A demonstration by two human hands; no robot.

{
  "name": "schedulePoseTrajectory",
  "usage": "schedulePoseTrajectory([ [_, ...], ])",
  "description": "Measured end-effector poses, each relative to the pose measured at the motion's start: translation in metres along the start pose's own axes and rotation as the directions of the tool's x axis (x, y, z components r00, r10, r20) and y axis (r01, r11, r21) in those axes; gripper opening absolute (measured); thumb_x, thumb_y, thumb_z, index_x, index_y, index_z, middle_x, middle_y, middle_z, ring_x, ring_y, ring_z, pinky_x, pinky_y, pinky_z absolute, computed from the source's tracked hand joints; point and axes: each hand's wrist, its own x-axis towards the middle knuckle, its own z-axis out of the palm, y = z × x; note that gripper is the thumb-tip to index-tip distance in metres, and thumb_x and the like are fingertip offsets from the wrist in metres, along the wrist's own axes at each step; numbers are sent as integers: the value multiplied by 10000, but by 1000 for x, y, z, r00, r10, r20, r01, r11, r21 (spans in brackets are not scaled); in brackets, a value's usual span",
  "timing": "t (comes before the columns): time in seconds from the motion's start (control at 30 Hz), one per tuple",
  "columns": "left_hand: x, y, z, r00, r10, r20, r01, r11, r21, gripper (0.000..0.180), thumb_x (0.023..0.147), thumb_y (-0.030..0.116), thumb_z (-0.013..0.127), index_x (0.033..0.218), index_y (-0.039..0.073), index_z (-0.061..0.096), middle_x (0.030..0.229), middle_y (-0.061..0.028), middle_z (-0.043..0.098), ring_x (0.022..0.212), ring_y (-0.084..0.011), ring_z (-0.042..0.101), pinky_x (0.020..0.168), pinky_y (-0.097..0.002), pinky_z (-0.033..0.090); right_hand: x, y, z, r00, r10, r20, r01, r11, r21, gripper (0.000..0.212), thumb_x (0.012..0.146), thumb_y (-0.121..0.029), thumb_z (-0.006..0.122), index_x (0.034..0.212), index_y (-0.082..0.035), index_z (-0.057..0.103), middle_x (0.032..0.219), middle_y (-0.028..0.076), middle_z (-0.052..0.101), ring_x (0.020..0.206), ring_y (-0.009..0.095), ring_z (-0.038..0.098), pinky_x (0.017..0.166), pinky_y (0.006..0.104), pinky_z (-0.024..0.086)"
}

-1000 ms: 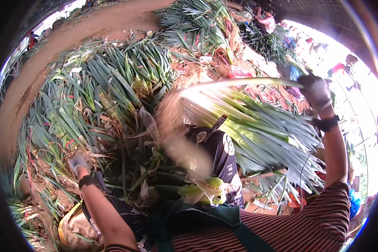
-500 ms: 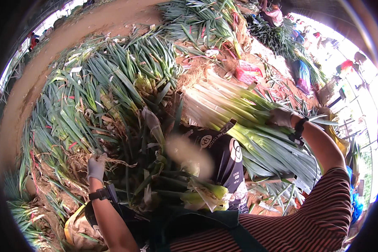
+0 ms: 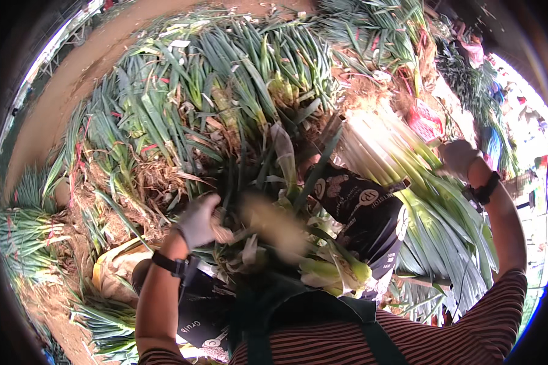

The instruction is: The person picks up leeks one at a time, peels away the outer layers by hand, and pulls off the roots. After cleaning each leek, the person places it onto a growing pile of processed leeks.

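Note:
My left hand (image 3: 198, 224), in a pale glove, is over the dark, leafy clutter in front of my lap. Its thumb and fingers are apart, with nothing clear between them. On the right, my gloved right hand (image 3: 461, 159) touches the edge of a stack of leeks (image 3: 402, 149) with white stems and green leaves. Its fingers curl downward and are partly hidden, so their grip is unclear. The stack lies across a low stand with short upright posts. Pale, trimmed leek pieces (image 3: 341, 274) lie by my lap. A blurred beige smear covers the middle of the view.
A large heap of untrimmed leeks (image 3: 219, 79) spreads on the left and ahead, roots toward me. A red net bag (image 3: 425, 120) lies beyond the stack. A tan sack (image 3: 119, 272) sits at lower left. More leek piles and a person (image 3: 472, 52) are at far right.
The view has swung, shifting the scene rightward. My left hand has come away from the heap's roots toward my lap. My right hand has moved up along the leek stack toward the white stems.

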Motion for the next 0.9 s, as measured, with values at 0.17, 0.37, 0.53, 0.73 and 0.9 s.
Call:
schedulePoseTrajectory([
  [0.17, -41, -20, 22, 994, -57, 96, 50, 996, 73, 716, 734, 343, 817, 1294, 13, 517, 1224, -223, 604, 1136, -381, 583, 968, -417, 481, 40, -172, -108, 894, -425, -139, 443, 798, 408, 511, 908, -474, 602, 1228, -76, 612, 1078, 161, 686, 1044, 316, 649, 939, 419, 488],
  [0.37, -69, -22, 15, 998, -62, 26, 60, 995, 81, 613, 803, 451, 715, 1211, 24, 550, 1048, -185, 650, 981, -358, 626, 841, -437, 497, 222, -333, -14, 585, -772, -248, 801, 599, 23, 425, 930, -420, 549, 1068, -37, 670, 1033, 153, 685, 981, 341, 652, 860, 423, 504],
  [0.53, -100, -36, 15, 997, -44, 62, 42, 999, 32, 609, 815, 488, 675, 1214, 44, 553, 994, -142, 640, 930, -319, 625, 805, -434, 488, 331, -442, -37, 904, -197, -380, 428, 441, 789, 260, 910, -267, 573, 988, -34, 658, 995, 193, 678, 904, 376, 653, 781, 412, 520],
  [0.73, -94, -43, -4, 984, -143, 104, 133, 987, 93, 596, 834, 489, 649, 1207, 34, 552, 1017, -182, 651, 951, -353, 635, 826, -435, 508, 387, -509, -50, 998, 53, -25, -11, 587, 809, 599, 848, -415, 652, 1255, 13, 556, 1142, 249, 649, 1052, 384, 637, 887, 405, 521],
  [0.9, -107, -52, -11, 959, -268, 87, 273, 961, -42, 445, 841, 351, 645, 1155, 51, 550, 1010, -175, 620, 978, -356, 592, 814, -455, 487, 355, -508, -108, 957, -286, 37, 106, 468, 878, 452, 811, -346, 710, 1034, 48, 706, 1114, 236, 677, 1074, 281, 657, 882, 363, 517],
])
